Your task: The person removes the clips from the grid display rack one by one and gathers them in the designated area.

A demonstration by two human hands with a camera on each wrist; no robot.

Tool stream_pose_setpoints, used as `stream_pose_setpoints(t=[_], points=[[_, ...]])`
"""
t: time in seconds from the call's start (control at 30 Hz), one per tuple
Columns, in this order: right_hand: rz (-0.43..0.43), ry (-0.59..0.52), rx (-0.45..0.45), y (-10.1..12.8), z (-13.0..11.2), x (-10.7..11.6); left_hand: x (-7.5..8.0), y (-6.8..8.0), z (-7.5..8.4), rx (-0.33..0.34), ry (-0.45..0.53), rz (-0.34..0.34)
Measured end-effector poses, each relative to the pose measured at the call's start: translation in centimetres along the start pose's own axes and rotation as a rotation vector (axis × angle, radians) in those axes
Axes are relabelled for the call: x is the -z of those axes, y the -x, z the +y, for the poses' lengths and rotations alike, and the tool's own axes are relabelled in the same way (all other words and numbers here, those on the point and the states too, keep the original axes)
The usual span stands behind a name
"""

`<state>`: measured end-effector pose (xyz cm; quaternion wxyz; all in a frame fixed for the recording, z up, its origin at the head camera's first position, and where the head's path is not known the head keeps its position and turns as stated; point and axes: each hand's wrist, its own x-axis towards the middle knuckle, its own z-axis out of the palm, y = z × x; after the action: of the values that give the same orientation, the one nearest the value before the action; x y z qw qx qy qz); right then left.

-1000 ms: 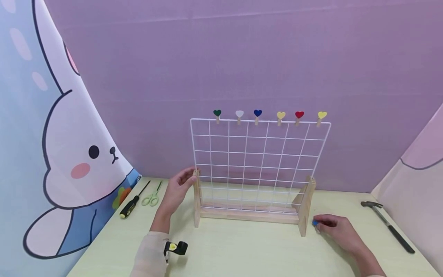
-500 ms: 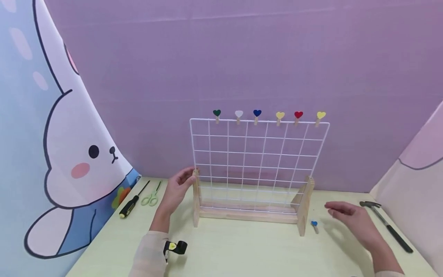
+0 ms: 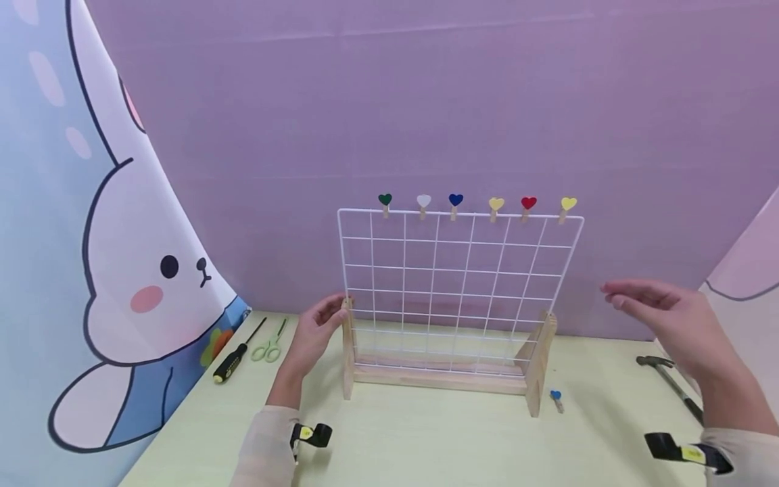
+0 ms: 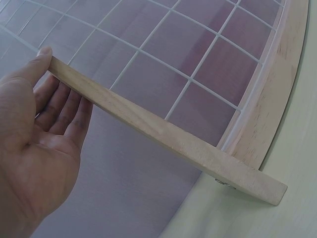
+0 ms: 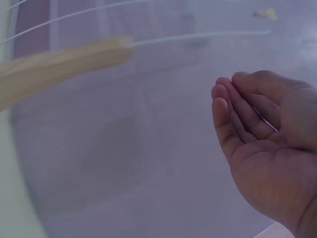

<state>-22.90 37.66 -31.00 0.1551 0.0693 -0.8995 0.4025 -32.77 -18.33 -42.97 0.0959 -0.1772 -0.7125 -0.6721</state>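
Observation:
A white wire grid (image 3: 459, 284) stands upright in a wooden stand (image 3: 438, 379) on the pale green table (image 3: 426, 446). Several small wooden pegs with coloured hearts (image 3: 456, 200) are clipped along its top wire. My left hand (image 3: 316, 331) rests against the top of the stand's left post (image 4: 148, 126), thumb on its tip and fingers relaxed behind it. My right hand (image 3: 663, 314) hovers in the air to the right of the grid, fingers loosely extended, holding nothing. A blue-heart peg (image 3: 555, 398) lies on the table beside the stand's right post.
A black-and-yellow screwdriver (image 3: 234, 358) and green scissors (image 3: 269, 346) lie at the back left. A hammer (image 3: 669, 385) lies at the right under my right arm. A purple backdrop stands behind; printed curtains flank both sides.
My right hand let go of the blue-heart peg on the table, then rose up and to the right, level with the grid's middle. The left hand stayed on the post.

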Motion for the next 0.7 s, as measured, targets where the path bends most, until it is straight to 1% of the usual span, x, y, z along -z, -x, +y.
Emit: stream_pose_setpoints(t=[0.07,0.13,0.3,0.37,0.5,0.7], points=[[0.016,0.008,0.007,-0.2,-1.0,0.6,0.0,0.0,0.0,-0.005,-0.01,0.004],[0.033,-0.004,0.037,-0.5,-1.9,1.1,-0.1,-0.1,0.0,-0.014,-0.018,0.006],[0.075,-0.091,0.145,-1.6,-4.4,1.9,-0.2,-0.1,0.0,-0.019,-0.017,0.003],[0.089,-0.099,0.155,-2.1,-5.5,2.2,-0.2,-0.1,0.0,-0.016,-0.011,0.003],[0.09,-0.109,0.132,-2.7,-7.8,2.7,-0.2,0.0,0.1,-0.014,-0.009,0.007],[0.103,-0.166,0.184,-3.6,-10.7,2.8,-0.2,0.0,0.1,-0.006,0.012,0.009]])
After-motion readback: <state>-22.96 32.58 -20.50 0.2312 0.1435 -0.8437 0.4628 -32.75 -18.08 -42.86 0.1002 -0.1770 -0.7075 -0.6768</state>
